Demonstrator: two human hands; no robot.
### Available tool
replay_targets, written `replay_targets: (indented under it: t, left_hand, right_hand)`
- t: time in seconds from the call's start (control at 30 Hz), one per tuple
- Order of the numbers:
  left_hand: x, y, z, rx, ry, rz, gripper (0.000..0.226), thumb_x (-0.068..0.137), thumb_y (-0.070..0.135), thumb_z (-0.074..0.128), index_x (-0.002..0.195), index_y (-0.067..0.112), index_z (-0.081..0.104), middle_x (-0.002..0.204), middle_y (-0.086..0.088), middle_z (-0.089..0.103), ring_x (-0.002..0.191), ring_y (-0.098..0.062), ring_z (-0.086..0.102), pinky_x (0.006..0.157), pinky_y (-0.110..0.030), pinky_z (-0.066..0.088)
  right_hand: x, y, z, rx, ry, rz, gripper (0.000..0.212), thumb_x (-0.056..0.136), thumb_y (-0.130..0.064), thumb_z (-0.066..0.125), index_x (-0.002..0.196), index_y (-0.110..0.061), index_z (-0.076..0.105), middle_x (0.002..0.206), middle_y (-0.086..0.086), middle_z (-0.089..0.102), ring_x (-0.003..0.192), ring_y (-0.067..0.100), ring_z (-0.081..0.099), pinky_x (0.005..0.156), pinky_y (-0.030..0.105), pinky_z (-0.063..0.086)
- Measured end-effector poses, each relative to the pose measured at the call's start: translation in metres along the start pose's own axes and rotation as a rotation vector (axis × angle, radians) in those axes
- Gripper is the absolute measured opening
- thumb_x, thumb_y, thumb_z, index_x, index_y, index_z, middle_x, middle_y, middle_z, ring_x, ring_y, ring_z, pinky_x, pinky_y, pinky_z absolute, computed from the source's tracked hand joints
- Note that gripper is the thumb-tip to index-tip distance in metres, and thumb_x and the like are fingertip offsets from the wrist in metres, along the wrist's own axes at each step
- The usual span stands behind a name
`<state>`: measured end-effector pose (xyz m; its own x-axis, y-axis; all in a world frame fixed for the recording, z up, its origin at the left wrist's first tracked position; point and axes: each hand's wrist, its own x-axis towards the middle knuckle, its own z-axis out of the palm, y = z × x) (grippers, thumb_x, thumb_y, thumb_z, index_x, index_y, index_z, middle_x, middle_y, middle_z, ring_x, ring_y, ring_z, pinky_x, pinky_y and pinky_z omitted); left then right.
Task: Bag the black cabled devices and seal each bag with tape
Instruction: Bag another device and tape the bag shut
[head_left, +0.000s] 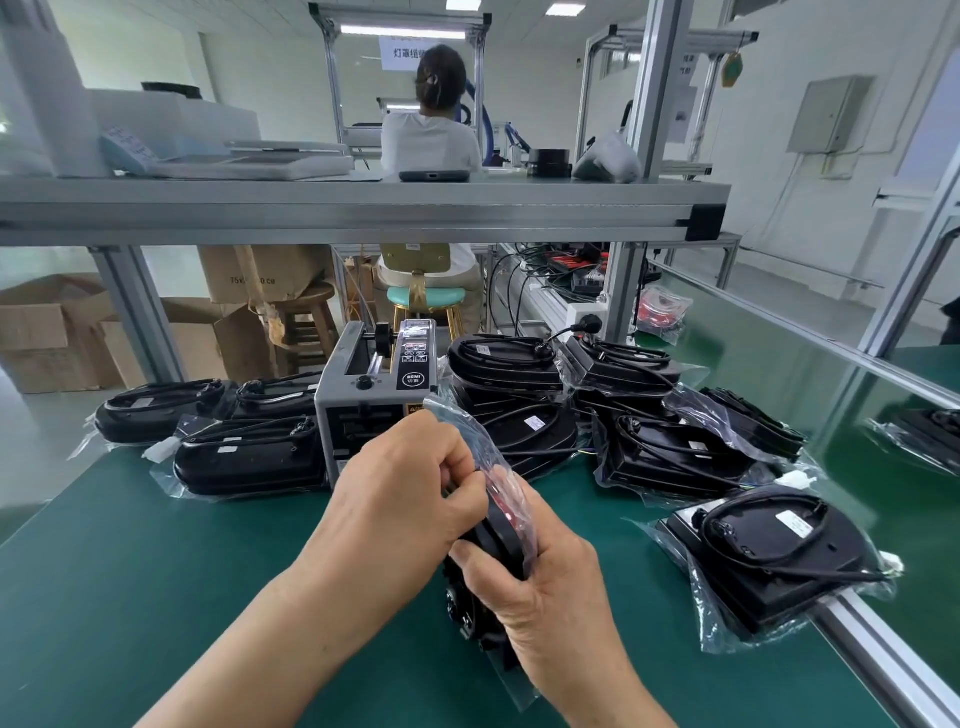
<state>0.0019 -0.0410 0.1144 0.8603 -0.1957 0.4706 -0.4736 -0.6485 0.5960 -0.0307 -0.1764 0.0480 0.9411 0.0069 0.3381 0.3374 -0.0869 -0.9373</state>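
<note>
A black cabled device (485, 582) stands on edge on the green mat, partly inside a clear plastic bag (488, 457). My left hand (405, 499) pinches the bag's upper part against the device's top edge. My right hand (540, 603) grips the device's right side through the bag. The bag's loose mouth sticks up past my left hand. The device's lower half is hidden behind my right hand.
A grey tape dispenser (379, 395) stands just behind my hands. Bagged devices (249, 457) lie at the left, a pile of devices (623, 415) at the right, and one bagged device (774, 556) lies near the aluminium rail (883, 654). A person sits beyond the shelf.
</note>
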Motion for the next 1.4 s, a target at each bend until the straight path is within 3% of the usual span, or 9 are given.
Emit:
replay_targets:
  t: [0.13, 0.37, 0.47, 0.57, 0.7, 0.83, 1.03, 1.17, 1.4]
  left_hand:
    - [0.001, 0.004, -0.003, 0.085, 0.011, -0.018, 0.023, 0.082, 0.032, 0.068, 0.064, 0.028, 0.054, 0.082, 0.027, 0.055, 0.07, 0.001, 0.051, 0.055, -0.017, 0.033]
    - [0.006, -0.007, -0.01, 0.034, -0.008, -0.174, 0.025, 0.074, 0.044, 0.076, 0.063, 0.028, 0.061, 0.059, 0.015, 0.054, 0.055, 0.003, 0.05, 0.05, -0.018, 0.035]
    - [0.007, -0.017, -0.008, -0.126, -0.056, -0.258, 0.026, 0.073, 0.042, 0.081, 0.067, 0.024, 0.062, 0.049, 0.017, 0.051, 0.042, 0.001, 0.043, 0.044, -0.016, 0.036]
    - [0.008, -0.024, -0.005, -0.3, -0.089, -0.359, 0.027, 0.069, 0.041, 0.083, 0.074, 0.023, 0.064, 0.054, 0.017, 0.054, 0.046, 0.002, 0.046, 0.047, -0.015, 0.04]
    - [0.009, -0.027, 0.001, -0.575, -0.187, -0.503, 0.026, 0.069, 0.036, 0.085, 0.064, 0.025, 0.062, 0.063, 0.01, 0.061, 0.056, -0.004, 0.052, 0.06, -0.025, 0.043]
    - [0.008, -0.027, 0.009, -0.73, -0.118, -0.612, 0.023, 0.072, 0.02, 0.078, 0.055, 0.026, 0.063, 0.058, 0.006, 0.059, 0.046, -0.003, 0.05, 0.049, -0.024, 0.042]
    - [0.006, -0.026, 0.015, -0.763, -0.047, -0.617, 0.019, 0.075, 0.026, 0.077, 0.061, 0.022, 0.065, 0.058, 0.005, 0.062, 0.045, -0.003, 0.054, 0.042, -0.017, 0.042]
    - [0.0, -0.025, 0.014, -0.669, -0.056, -0.537, 0.043, 0.046, 0.052, 0.077, 0.066, 0.021, 0.056, 0.056, 0.011, 0.056, 0.047, -0.002, 0.05, 0.041, -0.017, 0.039]
    - [-0.002, -0.027, 0.018, -0.701, -0.015, -0.543, 0.034, 0.062, 0.037, 0.083, 0.067, 0.019, 0.055, 0.059, 0.009, 0.058, 0.05, -0.002, 0.055, 0.043, -0.015, 0.042]
  right_hand:
    - [-0.001, 0.002, 0.0, 0.011, 0.01, 0.029, 0.047, 0.082, -0.014, 0.077, 0.125, -0.028, 0.065, 0.083, -0.01, 0.067, 0.072, 0.003, 0.058, 0.071, 0.014, 0.047]
    - [-0.003, 0.0, 0.001, 0.011, 0.017, 0.023, 0.054, 0.081, -0.016, 0.079, 0.127, -0.039, 0.063, 0.089, -0.009, 0.071, 0.073, 0.002, 0.061, 0.071, 0.015, 0.05]
    - [-0.003, -0.001, 0.003, 0.025, 0.012, 0.041, 0.051, 0.08, -0.02, 0.079, 0.125, -0.038, 0.065, 0.084, -0.007, 0.067, 0.067, 0.004, 0.056, 0.064, 0.016, 0.049]
    - [-0.003, -0.002, 0.003, -0.059, 0.037, 0.043, 0.053, 0.074, -0.031, 0.077, 0.125, -0.041, 0.064, 0.085, -0.005, 0.068, 0.069, 0.004, 0.059, 0.066, 0.017, 0.049]
    - [-0.003, 0.002, 0.002, -0.14, 0.061, 0.044, 0.064, 0.072, -0.036, 0.077, 0.133, -0.04, 0.059, 0.101, -0.004, 0.073, 0.087, 0.005, 0.066, 0.081, 0.018, 0.052]
    - [-0.003, 0.004, 0.002, -0.156, 0.057, 0.068, 0.07, 0.078, -0.023, 0.083, 0.141, -0.033, 0.053, 0.115, -0.003, 0.072, 0.103, 0.007, 0.068, 0.093, 0.025, 0.054]
    - [-0.003, 0.0, 0.003, -0.172, 0.066, 0.041, 0.07, 0.072, -0.034, 0.078, 0.138, -0.037, 0.055, 0.109, -0.006, 0.074, 0.099, 0.004, 0.068, 0.087, 0.02, 0.053]
    - [-0.003, 0.002, 0.004, -0.183, 0.066, 0.02, 0.063, 0.073, -0.032, 0.074, 0.134, -0.039, 0.058, 0.104, -0.007, 0.074, 0.094, 0.004, 0.068, 0.082, 0.016, 0.051]
    - [-0.002, 0.009, 0.005, -0.244, 0.086, 0.033, 0.069, 0.079, -0.019, 0.081, 0.142, -0.031, 0.053, 0.119, -0.004, 0.071, 0.106, 0.006, 0.067, 0.094, 0.027, 0.054]
